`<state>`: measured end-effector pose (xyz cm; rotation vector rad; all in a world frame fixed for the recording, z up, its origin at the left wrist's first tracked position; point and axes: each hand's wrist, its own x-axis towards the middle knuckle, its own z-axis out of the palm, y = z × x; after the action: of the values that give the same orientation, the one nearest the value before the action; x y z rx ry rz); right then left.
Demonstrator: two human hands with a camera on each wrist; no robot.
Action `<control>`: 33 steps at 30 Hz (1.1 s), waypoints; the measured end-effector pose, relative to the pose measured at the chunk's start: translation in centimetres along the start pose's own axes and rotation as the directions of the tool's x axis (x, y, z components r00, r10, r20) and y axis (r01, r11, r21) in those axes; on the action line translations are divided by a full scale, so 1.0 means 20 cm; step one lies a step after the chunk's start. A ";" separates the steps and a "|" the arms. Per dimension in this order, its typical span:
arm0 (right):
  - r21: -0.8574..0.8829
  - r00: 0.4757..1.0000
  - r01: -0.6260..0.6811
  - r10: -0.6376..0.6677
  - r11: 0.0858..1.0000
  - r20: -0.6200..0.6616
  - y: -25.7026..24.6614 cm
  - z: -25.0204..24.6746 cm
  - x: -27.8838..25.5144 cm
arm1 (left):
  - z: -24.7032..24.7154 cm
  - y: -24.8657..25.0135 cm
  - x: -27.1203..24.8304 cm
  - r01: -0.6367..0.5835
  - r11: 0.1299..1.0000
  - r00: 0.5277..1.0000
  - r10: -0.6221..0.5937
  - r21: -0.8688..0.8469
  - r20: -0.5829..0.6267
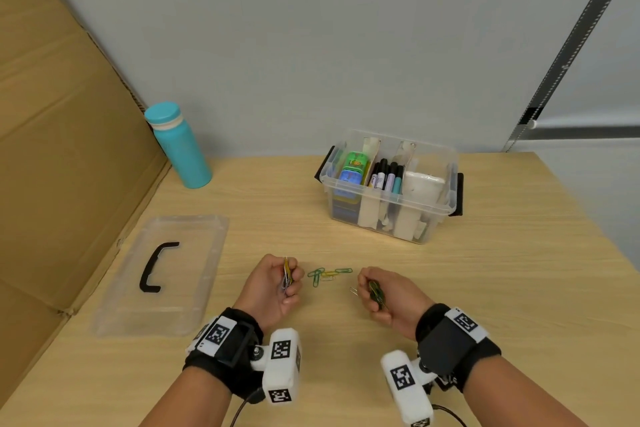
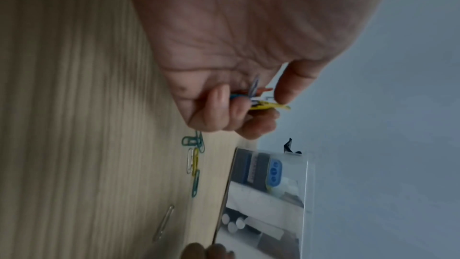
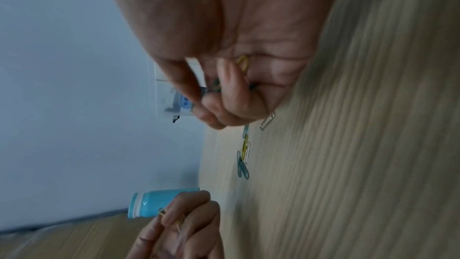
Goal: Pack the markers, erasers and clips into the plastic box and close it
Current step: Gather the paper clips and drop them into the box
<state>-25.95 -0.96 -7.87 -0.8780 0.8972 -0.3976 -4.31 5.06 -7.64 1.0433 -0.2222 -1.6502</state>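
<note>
My left hand (image 1: 277, 282) grips a bunch of coloured paper clips (image 1: 286, 272), yellow and blue ones showing between its fingers (image 2: 263, 103). My right hand (image 1: 379, 291) holds another bunch of green and yellow clips (image 1: 376, 290) in its curled fingers (image 3: 224, 78). Between the two hands several loose clips (image 1: 329, 274) lie on the table, green, yellow and silver, and one silver clip (image 1: 353, 291) lies by my right fingers. The open clear plastic box (image 1: 391, 215) stands beyond them with markers (image 1: 388, 173) in the middle compartment and erasers (image 1: 353, 168) on its left side.
The clear lid (image 1: 162, 274) with a black handle lies flat at the left. A teal bottle (image 1: 178, 146) stands at the back left against a cardboard sheet (image 1: 52, 149). A white bundle (image 1: 424, 185) fills the box's right compartment. The wall is right behind the box.
</note>
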 end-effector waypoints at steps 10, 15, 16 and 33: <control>-0.979 0.974 -0.067 -0.202 0.193 -0.106 -0.01 0.04 0.06 | 0.04 0.00 0.09 -0.073 0.244 0.939 0.344 0.967 -0.016; -0.994 0.976 -0.089 -0.205 -0.063 -0.074 0.00 0.10 0.08 | 0.07 -0.02 0.14 0.009 -0.227 0.954 0.295 0.974 0.060; -0.991 0.977 -0.097 -0.197 -0.090 -0.077 0.01 0.10 0.08 | 0.08 -0.03 0.15 0.014 -0.268 0.958 0.280 0.963 0.064; 0.091 0.983 0.133 -0.143 0.987 0.111 -0.06 -0.02 0.00 | 0.19 -0.06 0.17 0.137 -0.634 0.961 0.272 0.761 0.054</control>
<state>-26.20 -1.81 -6.97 -0.8804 0.7089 -0.4949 -7.85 1.19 -7.83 2.5325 -2.1534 -0.3615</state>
